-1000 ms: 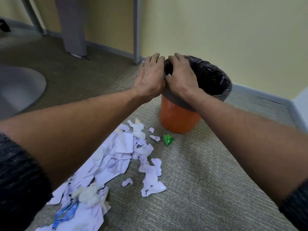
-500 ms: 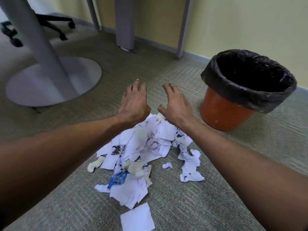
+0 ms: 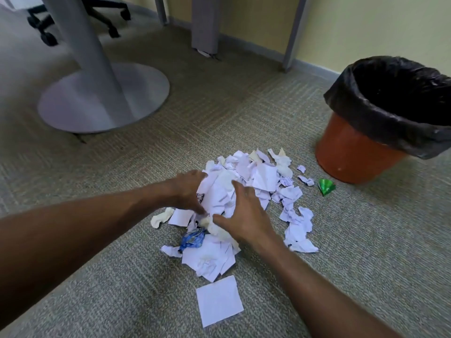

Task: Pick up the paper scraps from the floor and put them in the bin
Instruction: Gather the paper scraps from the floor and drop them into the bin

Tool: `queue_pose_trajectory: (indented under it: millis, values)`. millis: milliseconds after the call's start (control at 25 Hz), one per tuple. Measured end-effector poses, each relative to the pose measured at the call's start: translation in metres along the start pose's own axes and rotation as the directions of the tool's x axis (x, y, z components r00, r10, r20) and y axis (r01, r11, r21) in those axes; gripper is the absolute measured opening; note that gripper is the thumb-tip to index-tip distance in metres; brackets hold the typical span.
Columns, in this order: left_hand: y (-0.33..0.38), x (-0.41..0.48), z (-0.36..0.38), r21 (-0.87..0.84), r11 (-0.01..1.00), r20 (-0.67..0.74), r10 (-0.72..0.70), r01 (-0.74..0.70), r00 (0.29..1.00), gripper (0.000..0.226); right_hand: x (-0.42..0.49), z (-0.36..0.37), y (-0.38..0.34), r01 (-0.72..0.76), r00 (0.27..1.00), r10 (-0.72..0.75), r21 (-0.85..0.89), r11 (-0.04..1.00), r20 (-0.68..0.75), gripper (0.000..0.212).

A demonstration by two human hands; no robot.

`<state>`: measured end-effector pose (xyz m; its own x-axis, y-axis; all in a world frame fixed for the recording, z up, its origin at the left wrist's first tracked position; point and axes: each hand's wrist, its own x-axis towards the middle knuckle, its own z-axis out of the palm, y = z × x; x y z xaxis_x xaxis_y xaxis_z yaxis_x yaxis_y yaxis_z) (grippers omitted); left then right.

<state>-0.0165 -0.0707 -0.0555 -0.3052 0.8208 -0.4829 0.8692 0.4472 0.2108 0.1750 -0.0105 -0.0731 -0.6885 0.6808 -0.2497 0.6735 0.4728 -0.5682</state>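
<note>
A pile of white paper scraps lies on the carpet in the middle of the view. My left hand and my right hand press in from both sides on a bunch of scraps in the pile's centre, fingers curled around it. A blue crumpled wrapper lies under my hands. A square white sheet lies alone in front. A green scrap sits near the bin. The orange bin with a black liner stands at the right, its mouth open.
A grey round table base with its column stands at the left. An office chair's wheeled base is behind it. Grey desk legs stand along the yellow wall. Carpet stretches in front and to the right.
My hands left the bin's rim, came down over the pile with fingers spread, and now close on a bunch of scraps. The view has swung left and down.
</note>
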Motion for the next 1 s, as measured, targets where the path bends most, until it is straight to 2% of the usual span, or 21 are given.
queue_pose_trajectory:
  millis: [160,360,480,600,760,1000]
  values:
    - [-0.009,-0.012,0.027,0.088,0.996,0.209,-0.014,-0.004,0.978,0.144,-0.042,0.034,0.018,-0.205,0.977,0.204,0.013,0.979,0.068,0.127]
    - [-0.010,-0.016,0.048,0.071,0.997,0.251,-0.039,0.021,0.967,0.159,-0.085,0.069,0.030,-0.343,0.924,0.365,-0.175,0.923,0.114,0.156]
    - [-0.015,-0.017,0.063,0.060,0.997,0.227,-0.051,0.038,0.973,0.166,-0.102,0.085,0.034,-0.288,0.935,0.338,-0.333,0.898,0.105,0.160]
    - [-0.023,-0.020,0.075,0.046,0.998,0.206,-0.059,0.051,0.977,0.168,-0.104,0.094,0.038,-0.239,0.958,0.282,-0.387,0.891,0.058,0.160]
    - [-0.029,-0.028,0.087,0.071,0.994,0.195,-0.094,0.082,0.976,0.168,-0.082,0.089,0.043,-0.188,0.979,0.203,-0.332,0.924,0.010,0.154]
    - [-0.021,-0.036,0.097,0.111,0.991,0.170,-0.096,0.078,0.981,0.160,-0.041,0.080,0.053,-0.090,0.995,0.098,-0.213,0.973,0.026,0.152]
